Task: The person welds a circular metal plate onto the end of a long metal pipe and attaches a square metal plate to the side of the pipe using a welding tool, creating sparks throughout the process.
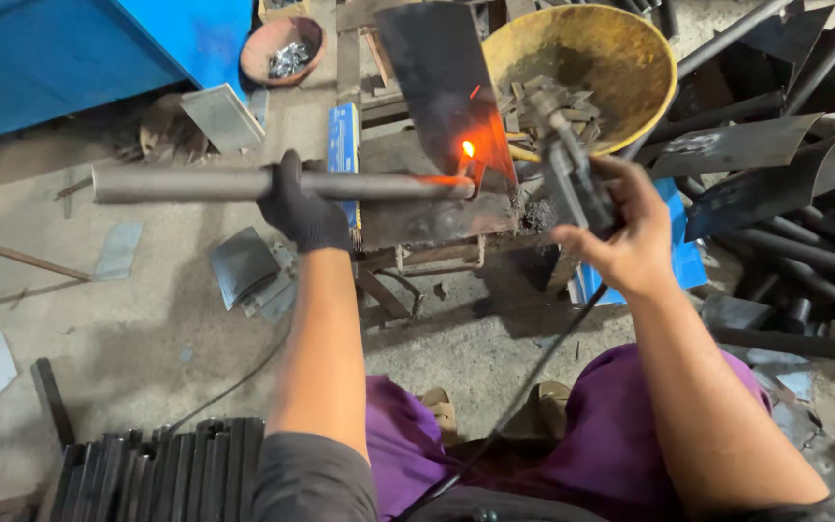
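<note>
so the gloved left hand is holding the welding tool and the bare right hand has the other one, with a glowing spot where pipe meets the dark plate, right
Not quite. The head view shows the gloved left hand gripping the grey metal pipe, not the welding tool. The welding tool is in the bare right hand. The rest holds: an orange glowing spot sits where the pipe's end meets the dark plate.

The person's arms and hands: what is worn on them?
The left hand wears a black glove that ends at the wrist. The right hand is bare, with no glove. Both forearms are uncovered; dark grey short sleeves end near the elbows.
</note>
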